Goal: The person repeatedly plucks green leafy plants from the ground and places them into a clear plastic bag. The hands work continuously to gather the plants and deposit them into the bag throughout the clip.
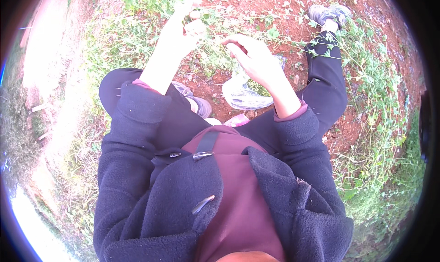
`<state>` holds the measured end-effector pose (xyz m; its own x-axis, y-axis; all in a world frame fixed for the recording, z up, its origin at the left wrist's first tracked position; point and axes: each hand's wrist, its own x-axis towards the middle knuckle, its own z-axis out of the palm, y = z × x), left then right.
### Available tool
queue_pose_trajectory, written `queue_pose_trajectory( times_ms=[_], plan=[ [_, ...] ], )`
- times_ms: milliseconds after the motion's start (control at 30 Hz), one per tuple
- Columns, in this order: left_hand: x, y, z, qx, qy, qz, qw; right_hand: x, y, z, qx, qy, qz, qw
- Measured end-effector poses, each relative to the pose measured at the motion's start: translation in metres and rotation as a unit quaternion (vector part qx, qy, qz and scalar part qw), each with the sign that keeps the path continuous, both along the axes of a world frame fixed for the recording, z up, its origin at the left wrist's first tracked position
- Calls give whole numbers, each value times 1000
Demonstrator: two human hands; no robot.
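Note:
My left hand [184,31] reaches over low green plants [137,35], its fingers bent and washed out by glare. Whether it holds something is unclear. To its right is my right hand [252,57], with curled fingers and a small gap between thumb and forefinger; nothing shows in that gap. The two hands are apart, with leafy stems between and beyond them. Below my right hand, a clear plastic bag [240,95] rests on the reddish soil, with some green matter in or behind it. A pink item [237,120] lies nearer my body, partly hidden by my clothing.
My legs are spread on the ground, with one shoe [202,105] near the bag and the other [328,14] at the upper right. Trailing stems cross the right trouser leg [326,69]. More leafy growth [374,124] borders the right side. Bright glare covers the left.

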<state>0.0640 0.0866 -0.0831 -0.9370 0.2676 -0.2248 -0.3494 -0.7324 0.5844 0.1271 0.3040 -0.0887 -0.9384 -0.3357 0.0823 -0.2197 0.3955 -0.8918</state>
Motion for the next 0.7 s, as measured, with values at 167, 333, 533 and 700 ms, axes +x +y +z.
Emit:
queue_pose_trajectory(
  times_ms=[167, 333, 533, 700],
  plan=[
    [1, 1, -16, -14, -17, 17, 1000, -15, 9, -8, -42, -4, -120, 992],
    [5, 5, -23, -50, -23, 7, 998, -67, 27, -11, 94, 477, -264, 833],
    [10, 9, -26, -102, -21, 21, 994, -81, 16, -33, 180, 192, -108, 959],
    [9, 12, -30, -119, 19, 64, 991, -42, -4, -35, 131, 155, -41, 978]
  ],
)
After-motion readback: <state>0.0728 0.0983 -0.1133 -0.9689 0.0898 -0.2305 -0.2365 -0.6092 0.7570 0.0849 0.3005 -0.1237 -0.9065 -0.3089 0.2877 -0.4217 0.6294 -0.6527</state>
